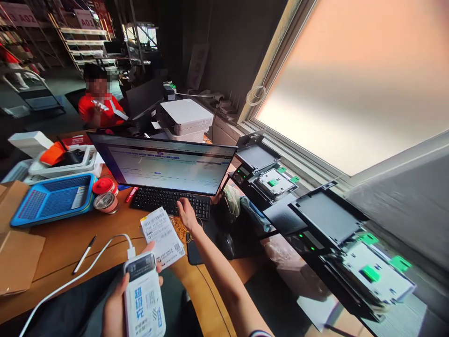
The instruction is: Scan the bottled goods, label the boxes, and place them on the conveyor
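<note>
My left hand (117, 306) grips a white power bank (143, 295) with blue lettering and a white cable (80, 274) plugged into its top. Its thumb also pinches a printed label slip (162, 236) against the power bank. My right hand (187, 215) reaches forward, its fingers resting on the black keyboard (168, 200) under the monitor (163, 164). A pile of yellow rubber bands (180, 229) lies beside that wrist.
A blue tray (52, 199), a red-lidded jar (104, 187), a tape roll (105, 202), a pen (84, 255) and cardboard (17, 260) lie on the wooden desk. Label printers (351, 252) stand at right under the window. A person in red (98, 105) sits behind.
</note>
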### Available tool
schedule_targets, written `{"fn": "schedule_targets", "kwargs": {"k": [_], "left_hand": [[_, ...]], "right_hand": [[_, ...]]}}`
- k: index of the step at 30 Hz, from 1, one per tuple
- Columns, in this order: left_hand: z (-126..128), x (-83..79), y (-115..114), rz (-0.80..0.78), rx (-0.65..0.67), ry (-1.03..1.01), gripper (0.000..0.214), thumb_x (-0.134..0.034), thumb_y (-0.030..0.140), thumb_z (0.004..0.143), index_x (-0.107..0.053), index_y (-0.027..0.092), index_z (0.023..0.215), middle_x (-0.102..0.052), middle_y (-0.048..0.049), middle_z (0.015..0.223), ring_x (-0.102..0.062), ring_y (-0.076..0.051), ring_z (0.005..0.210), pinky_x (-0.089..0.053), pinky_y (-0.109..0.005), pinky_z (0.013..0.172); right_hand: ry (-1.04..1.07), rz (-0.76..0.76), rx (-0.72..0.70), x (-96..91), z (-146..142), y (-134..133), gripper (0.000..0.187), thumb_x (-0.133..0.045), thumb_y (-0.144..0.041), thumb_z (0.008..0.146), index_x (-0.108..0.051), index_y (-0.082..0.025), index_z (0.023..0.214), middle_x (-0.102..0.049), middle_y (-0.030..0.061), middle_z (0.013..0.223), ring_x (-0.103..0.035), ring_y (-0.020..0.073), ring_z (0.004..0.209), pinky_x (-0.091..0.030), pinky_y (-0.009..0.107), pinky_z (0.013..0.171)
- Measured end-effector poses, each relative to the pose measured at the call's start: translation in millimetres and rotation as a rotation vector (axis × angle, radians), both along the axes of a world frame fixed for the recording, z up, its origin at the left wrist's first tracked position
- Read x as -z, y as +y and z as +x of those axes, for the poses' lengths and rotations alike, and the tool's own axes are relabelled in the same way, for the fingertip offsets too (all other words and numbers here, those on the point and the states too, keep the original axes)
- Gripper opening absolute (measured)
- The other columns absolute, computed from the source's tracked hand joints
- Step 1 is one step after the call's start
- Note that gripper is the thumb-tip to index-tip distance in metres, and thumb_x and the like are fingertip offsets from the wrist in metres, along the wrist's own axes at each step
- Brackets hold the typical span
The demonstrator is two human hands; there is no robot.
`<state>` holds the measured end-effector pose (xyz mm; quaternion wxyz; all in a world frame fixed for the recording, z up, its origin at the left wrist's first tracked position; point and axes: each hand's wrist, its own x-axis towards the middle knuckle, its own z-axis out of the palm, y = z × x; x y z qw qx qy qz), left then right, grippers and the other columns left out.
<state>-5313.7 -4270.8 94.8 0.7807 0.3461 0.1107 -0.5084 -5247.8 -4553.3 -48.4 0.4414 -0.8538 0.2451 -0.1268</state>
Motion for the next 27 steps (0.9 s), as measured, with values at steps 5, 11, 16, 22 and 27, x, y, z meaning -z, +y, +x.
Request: {"fn": "schedule_targets", "kwargs": {"k": [5,11,16,22,27], "left_hand": [[10.8,-4.8,-26.2,-0.030,-0.108,-0.071,0.091,-0.077,0.054,0.080,-0.043,0.027,0.159,-0.076,-0.0109,0.110,-0.071,-0.025,0.086,-0.055,-0.034,0.075],[11.8,-18.2,-41.8,-0.101,-0.095,-0.138,0.093,-0.079,0.052,0.077,-0.044,0.024,0.159,-0.073,-0.0110,0.114,-0.067,-0.022,0.086,-0.053,-0.032,0.075],[-0.1,-23.9,-45.7,-0.119,-0.117,-0.137,0.092,-0.079,0.051,0.077,-0.045,0.022,0.158,-0.072,-0.0117,0.111,-0.066,-0.022,0.088,-0.053,-0.031,0.077],[-15.4,-33.2,-48.1,-0.141,-0.129,-0.101,0.100,-0.079,0.054,0.074,-0.041,0.020,0.160,-0.072,-0.0120,0.106,-0.064,-0.024,0.087,-0.052,-0.034,0.078],[-19.1,-38.1,-52.3,-0.138,-0.129,-0.104,0.099,-0.079,0.056,0.074,-0.044,0.019,0.158,-0.072,-0.0118,0.106,-0.062,-0.023,0.089,-0.050,-0.034,0.081]], "right_hand": [[-0.132,0.828,-0.244,-85.0,-53.6,16.6,0.073,-0.025,-0.077,0.097,-0.066,-0.018,0.091,-0.071,0.0055,0.077,-0.061,0.0156,0.063,-0.048,0.028,0.059],[-0.137,0.825,-0.301,-166.2,-91.2,16.5,0.041,-0.083,-0.055,0.075,-0.066,-0.018,0.077,-0.068,-0.0006,0.073,-0.055,0.0112,0.062,-0.041,0.024,0.058],[-0.203,0.784,-0.199,-170.1,-97.9,17.3,0.038,-0.081,-0.055,0.078,-0.068,-0.019,0.081,-0.070,0.0008,0.075,-0.058,0.0129,0.064,-0.045,0.025,0.059],[-0.295,0.810,-0.123,-160.9,-102.3,23.1,0.035,-0.082,-0.053,0.078,-0.070,-0.021,0.083,-0.074,0.0028,0.083,-0.062,0.0147,0.070,-0.053,0.028,0.066],[-0.317,0.829,-0.104,-157.9,-103.2,34.7,0.035,-0.082,-0.053,0.078,-0.071,-0.021,0.084,-0.076,0.0039,0.085,-0.063,0.0152,0.071,-0.053,0.029,0.066]]}}
